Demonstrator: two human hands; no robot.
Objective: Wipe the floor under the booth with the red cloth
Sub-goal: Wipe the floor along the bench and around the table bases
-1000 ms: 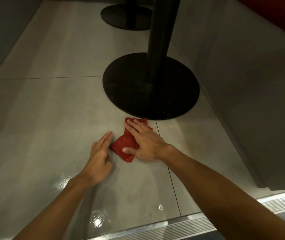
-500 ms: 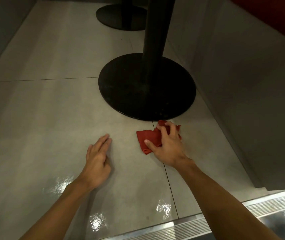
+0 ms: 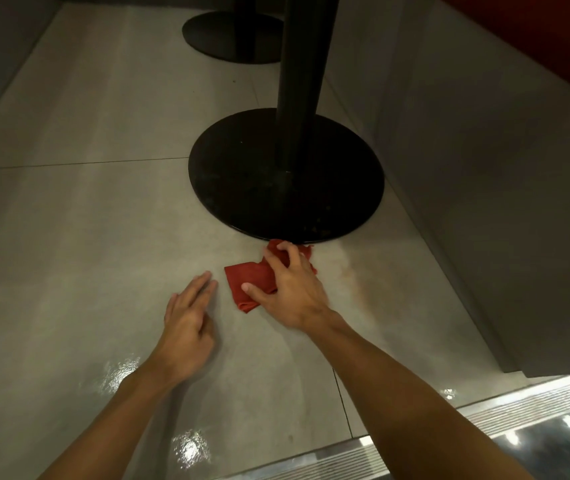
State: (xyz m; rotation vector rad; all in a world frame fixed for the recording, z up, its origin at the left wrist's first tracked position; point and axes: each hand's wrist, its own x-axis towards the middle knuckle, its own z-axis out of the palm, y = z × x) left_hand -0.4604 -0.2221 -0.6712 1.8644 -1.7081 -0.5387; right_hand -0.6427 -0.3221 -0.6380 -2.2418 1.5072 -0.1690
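Note:
The red cloth [image 3: 250,282] lies bunched on the grey tiled floor [image 3: 79,237], just in front of the round black table base [image 3: 287,174]. My right hand [image 3: 292,289] presses on the cloth, fingers curled over its far part and thumb on its near edge. Flat on the floor to the left of the cloth rests my left hand [image 3: 188,317], fingers spread, holding nothing and a short gap away from the cloth. A faint reddish smear [image 3: 356,282] marks the tile right of the cloth.
A black pole [image 3: 306,74] rises from the base. A second black base [image 3: 233,38] stands farther back. The grey booth panel [image 3: 484,168] walls the right side, another dark wall the left. A ribbed metal threshold strip [image 3: 484,414] runs along the near edge.
My right hand slid the cloth right and then back left along the rim of the base, bunching it. My left hand stayed planted on the floor.

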